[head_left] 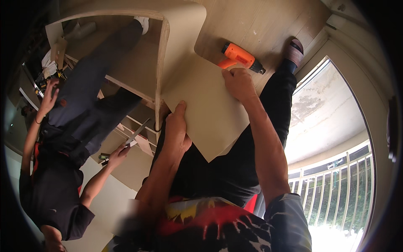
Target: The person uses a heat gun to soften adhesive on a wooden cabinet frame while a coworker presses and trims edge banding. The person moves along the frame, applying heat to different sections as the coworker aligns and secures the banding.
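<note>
Above the wooden floor [277, 19], beside the curved panel [180, 31], a beige sheet [212, 107], seemingly longest away from its near corner. Past the sheet's far right corner, an orange heat gun [241, 56] on the floor, nearer the right hand [241, 86]. At that corner, a pinch by those fingers; at the left edge, a hold by the left hand [176, 128], thumb on top, fingers hidden.

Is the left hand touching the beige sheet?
Touching: the head view shows the left hand gripping the beige sheet at its edge, thumb on its face.
</note>
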Tool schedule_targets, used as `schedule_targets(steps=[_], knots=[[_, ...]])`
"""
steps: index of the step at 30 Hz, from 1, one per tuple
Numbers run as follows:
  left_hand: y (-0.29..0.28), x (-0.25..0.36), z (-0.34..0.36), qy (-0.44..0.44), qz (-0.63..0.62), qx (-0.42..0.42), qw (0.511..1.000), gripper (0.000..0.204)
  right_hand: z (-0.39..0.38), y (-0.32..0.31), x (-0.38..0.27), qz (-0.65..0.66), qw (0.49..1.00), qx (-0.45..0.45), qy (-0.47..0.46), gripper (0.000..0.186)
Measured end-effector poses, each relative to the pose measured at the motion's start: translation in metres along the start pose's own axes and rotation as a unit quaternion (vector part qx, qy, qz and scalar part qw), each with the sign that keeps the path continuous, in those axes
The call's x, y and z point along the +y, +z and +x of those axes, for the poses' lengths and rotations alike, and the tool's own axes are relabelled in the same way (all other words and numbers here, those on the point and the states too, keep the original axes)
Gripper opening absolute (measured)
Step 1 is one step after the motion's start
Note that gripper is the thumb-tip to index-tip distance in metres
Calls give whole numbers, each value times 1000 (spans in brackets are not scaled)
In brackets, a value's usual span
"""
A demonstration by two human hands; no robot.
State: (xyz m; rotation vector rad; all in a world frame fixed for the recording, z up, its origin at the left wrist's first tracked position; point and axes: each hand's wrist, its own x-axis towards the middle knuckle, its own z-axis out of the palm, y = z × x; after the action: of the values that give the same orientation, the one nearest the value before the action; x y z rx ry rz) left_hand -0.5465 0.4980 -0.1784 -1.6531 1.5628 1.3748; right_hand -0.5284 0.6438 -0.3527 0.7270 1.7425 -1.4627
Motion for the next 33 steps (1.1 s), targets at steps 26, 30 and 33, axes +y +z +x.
schedule_targets(steps=[26,30,33], knots=[[30,-52,-81,-52,189,-453,869,58,-125,-168,34,-199,977,48,-57,34],[-65,-83,-66,107,542,-339,761,57,-196,-190,83,-37,981,182,52,45],[-88,-68,-39,300,485,-230,789,57,-179,-198,127,269,842,467,0,52]])
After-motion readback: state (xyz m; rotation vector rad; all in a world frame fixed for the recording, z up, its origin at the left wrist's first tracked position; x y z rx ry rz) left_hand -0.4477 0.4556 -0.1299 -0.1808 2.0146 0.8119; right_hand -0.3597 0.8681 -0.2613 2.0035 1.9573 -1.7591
